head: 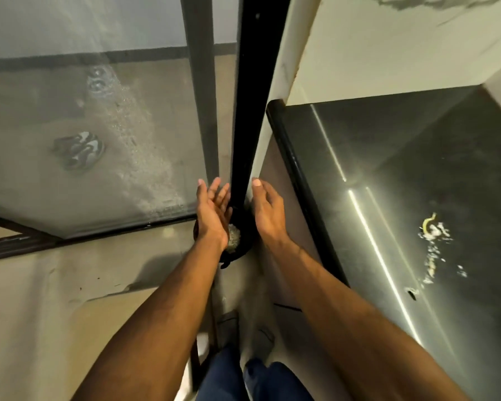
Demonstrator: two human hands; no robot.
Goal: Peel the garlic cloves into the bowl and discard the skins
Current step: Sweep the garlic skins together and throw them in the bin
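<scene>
Both forearms reach out over a black bin (237, 250) on the floor with a pale, papery heap of garlic skins (233, 238) in it (tucked at the foot of a black door frame (255, 96)). Left hand (213, 214) hangs palm-up, right hand (268, 211) beside it, fingers loose and straight, each grip wide and holding nothing. Farther right, more skin scraps (433, 230) lie on the dark surface (388, 157).

No readable text, labels, brands, numbers or signs anywhere in the head view.
</scene>
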